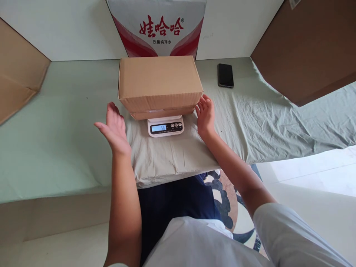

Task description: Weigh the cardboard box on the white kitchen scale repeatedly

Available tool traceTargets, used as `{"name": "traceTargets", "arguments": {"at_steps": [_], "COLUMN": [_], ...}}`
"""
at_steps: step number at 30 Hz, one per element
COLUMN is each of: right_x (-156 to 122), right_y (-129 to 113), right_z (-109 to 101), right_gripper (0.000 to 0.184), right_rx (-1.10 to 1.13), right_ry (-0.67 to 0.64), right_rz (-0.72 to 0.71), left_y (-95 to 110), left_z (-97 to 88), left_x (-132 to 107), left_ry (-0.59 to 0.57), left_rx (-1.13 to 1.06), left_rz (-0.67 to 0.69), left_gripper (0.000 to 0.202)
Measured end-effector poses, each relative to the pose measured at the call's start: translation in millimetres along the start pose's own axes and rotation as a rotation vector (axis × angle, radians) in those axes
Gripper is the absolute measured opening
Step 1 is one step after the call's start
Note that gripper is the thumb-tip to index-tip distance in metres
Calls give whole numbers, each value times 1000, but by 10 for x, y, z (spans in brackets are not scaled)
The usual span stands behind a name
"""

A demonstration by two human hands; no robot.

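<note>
A closed brown cardboard box [160, 83] rests on a small white digital scale [165, 126] whose lit display shows digits. My left hand [114, 128] hovers to the left of the box and scale, fingers stretched out, palm turned toward the box, holding nothing. My right hand [205, 115] is at the box's lower right corner, fingers extended and apart, close to or just touching the box edge, holding nothing.
A pale green cloth [69, 122] covers the table. A black phone [225, 75] lies at the back right. A red-and-white printed carton [158, 27] stands behind the box. Brown cardboard pieces lean at the far left [19, 74] and far right [306, 52].
</note>
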State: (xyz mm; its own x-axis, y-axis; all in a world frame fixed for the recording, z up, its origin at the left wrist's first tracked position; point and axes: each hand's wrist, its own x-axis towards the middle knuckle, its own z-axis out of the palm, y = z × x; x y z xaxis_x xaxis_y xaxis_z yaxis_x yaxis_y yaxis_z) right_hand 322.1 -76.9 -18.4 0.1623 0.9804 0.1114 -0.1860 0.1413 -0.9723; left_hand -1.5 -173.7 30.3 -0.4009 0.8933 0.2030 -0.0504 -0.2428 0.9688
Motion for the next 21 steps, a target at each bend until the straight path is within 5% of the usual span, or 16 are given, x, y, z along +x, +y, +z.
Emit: {"name": "traceTargets", "arguments": {"at_steps": [5,12,17,21], "right_x": [136,241,187,34], "right_y": [173,231,129,-125], "right_z": [-74,-100,-49,109], "right_gripper": [73,70,68,49], "right_rx": [9,18,-2,124], "right_ry": [-5,3,-31,72], "right_rz": [12,0,0,72], "left_y": [23,75,12,-42], "left_z": [147,266,222,206], "left_x": [1,-27,31,64], "left_ry": [25,-19,-1,17], "left_rx": [-8,-38,-57,-73], "left_rz": [-19,26,9,17], "left_gripper": [148,135,135,135]}}
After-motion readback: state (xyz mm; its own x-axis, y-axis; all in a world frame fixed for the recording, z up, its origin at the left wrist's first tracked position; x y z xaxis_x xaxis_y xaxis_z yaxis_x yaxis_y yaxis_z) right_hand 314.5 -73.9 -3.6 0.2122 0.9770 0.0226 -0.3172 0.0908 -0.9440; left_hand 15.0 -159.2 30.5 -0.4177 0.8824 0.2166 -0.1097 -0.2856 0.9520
